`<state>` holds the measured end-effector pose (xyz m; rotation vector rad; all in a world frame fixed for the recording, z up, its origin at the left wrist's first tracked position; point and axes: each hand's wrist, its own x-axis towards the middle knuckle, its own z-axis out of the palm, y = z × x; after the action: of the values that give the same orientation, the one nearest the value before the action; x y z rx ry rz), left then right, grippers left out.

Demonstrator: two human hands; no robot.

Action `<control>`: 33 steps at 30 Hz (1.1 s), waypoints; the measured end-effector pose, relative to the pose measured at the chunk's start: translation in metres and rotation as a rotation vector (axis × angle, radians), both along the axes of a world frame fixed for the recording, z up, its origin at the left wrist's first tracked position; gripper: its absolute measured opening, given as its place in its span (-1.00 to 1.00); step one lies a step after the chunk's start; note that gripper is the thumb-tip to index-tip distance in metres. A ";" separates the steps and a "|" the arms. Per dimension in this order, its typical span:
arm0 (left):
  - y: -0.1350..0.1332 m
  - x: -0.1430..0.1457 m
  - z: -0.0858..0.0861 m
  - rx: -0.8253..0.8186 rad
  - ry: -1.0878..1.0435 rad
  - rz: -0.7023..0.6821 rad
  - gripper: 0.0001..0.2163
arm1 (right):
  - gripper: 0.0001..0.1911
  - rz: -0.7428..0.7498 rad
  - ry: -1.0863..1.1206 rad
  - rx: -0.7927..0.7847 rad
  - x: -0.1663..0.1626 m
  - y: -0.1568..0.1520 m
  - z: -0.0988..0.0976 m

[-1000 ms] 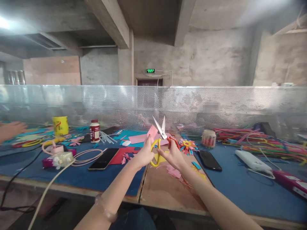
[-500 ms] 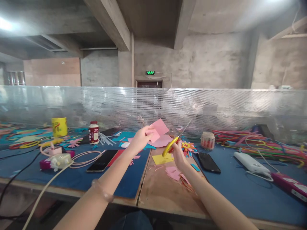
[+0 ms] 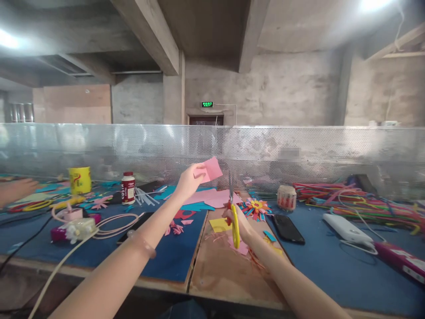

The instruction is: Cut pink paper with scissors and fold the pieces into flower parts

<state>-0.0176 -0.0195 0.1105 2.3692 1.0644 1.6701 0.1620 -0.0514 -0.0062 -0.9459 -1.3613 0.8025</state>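
Observation:
Pinched in my left hand [image 3: 190, 179] is a piece of pink paper [image 3: 212, 170], raised above the table. My right hand [image 3: 241, 223] grips yellow-handled scissors [image 3: 235, 226], their blades pointing up and away, a little right of the paper and apart from it. Under the scissors lie a yellow paper sheet [image 3: 219, 225] and pink paper pieces [image 3: 239, 247]. Beyond them, larger pink sheets [image 3: 212, 197] are spread over blue paper. A colourful paper flower [image 3: 255, 206] rests just past my right hand.
A black phone [image 3: 288, 229], a white power bank [image 3: 348, 229] and a small jar [image 3: 286, 197] are on the right, before bundled coloured strips [image 3: 325, 197]. On the left stand a yellow can [image 3: 80, 180], a bottle [image 3: 128, 188] and cables. Another person's hand [image 3: 20, 190] shows far left.
My left hand has moved slightly left and up with the pink paper. My right hand turned the scissors from slanting right to pointing upward. Another person's hand has appeared far left.

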 end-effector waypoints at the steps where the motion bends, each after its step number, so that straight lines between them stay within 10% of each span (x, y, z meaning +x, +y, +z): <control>1: -0.001 -0.001 0.005 0.009 0.001 0.010 -0.72 | -0.78 -0.006 -0.054 0.013 -0.001 -0.003 0.002; 7: -0.010 0.000 0.023 0.021 0.013 -0.011 -0.59 | -0.78 0.029 -0.234 0.021 -0.009 -0.014 0.006; 33: -0.025 0.029 -0.002 0.002 0.208 -0.176 -0.49 | -0.73 0.117 -0.133 0.060 -0.006 -0.016 0.010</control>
<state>0.0110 -0.0450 0.1089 2.5962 0.8474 1.3937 0.1558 -0.0672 0.0043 -0.8915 -1.5596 0.7935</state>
